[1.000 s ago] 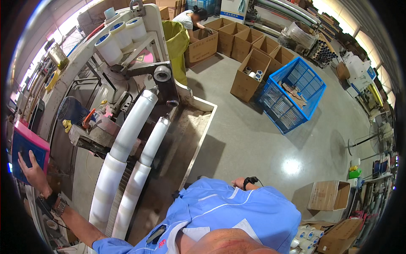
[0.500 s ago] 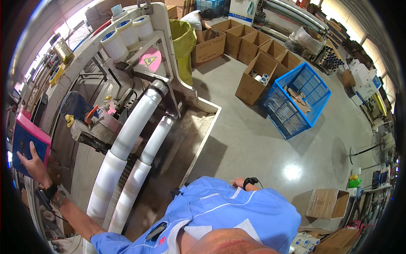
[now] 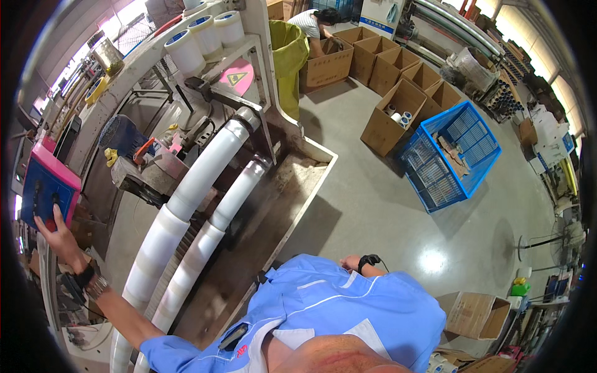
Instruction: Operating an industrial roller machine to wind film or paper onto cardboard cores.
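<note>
At the far left, a blue control panel (image 3: 45, 186) with a pink rim carries dark knobs and a red button (image 3: 51, 226). My left hand (image 3: 61, 241) reaches to its lower part with the fingers apart, close beside that button; whether a fingertip presses it I cannot tell. Nothing is held in this hand. Between that arm and my body run two long rollers, each wound with whitish film: a thicker film roll (image 3: 155, 248) and a thinner film roll (image 3: 189, 264). My right hand (image 3: 350, 262) rests beyond my blue shirt, near my waist, its fingers mostly hidden.
White tape rolls (image 3: 185, 51) stand on the machine's top ledge, above a pink warning plate (image 3: 237, 78). A blue crate (image 3: 460, 155) and several open cartons (image 3: 392, 118) occupy the floor ahead. Farther back, a co-worker (image 3: 308, 28) bends over a carton. A standing fan (image 3: 563, 239) is at right.
My left hand has slid from the middle of the control panel down to its lower part, by the red button. The whole scene has shifted slightly right in view.
</note>
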The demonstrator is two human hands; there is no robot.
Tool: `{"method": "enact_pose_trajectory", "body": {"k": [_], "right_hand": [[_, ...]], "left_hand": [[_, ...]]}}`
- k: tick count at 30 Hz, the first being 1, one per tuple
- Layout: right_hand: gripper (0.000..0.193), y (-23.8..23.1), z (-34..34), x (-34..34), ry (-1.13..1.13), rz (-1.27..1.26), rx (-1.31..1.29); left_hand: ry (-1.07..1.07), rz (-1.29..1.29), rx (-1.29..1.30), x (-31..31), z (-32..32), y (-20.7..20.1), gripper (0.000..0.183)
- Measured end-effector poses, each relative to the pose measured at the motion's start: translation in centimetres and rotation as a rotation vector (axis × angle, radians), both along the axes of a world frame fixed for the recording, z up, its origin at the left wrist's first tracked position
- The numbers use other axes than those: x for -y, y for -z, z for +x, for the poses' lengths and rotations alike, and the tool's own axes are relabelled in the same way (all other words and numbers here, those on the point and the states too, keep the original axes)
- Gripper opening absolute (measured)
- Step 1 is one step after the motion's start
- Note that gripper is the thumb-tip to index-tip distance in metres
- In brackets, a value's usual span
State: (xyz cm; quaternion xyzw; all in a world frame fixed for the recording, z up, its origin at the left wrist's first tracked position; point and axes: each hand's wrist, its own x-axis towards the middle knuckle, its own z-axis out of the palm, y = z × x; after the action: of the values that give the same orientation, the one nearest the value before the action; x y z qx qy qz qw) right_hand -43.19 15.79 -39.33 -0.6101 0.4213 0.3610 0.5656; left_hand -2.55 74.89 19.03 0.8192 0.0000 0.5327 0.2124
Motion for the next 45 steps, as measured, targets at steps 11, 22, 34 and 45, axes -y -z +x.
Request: {"method": "enact_pose_trajectory", "body": {"k": [11,22,34,45], "right_hand": [[0.036,2.2,1.8,2.5,-0.098,0.0,-0.082],[0.021,1.6,0.9,2.3,0.002,0.025,-0.027],[0.013,0.5,0.2,-2.6,-0.104,0.151,-0.123],[0.019,-6.1,0.2,-7.1,-0.126,0.034,0.001]], "left_hand": [[0.543,-0.099,-0.711,14.5,-21.2,20.1,0.012],[0.259,-0.911,-1.537,7.0,-42.4,50.9,0.014],[0.434,-1.705,-1.434,-1.0,-54.3,63.8,0.025],[0.314,-0.63,-1.434,-0.7,-61.4,69.6,0.033]]}}
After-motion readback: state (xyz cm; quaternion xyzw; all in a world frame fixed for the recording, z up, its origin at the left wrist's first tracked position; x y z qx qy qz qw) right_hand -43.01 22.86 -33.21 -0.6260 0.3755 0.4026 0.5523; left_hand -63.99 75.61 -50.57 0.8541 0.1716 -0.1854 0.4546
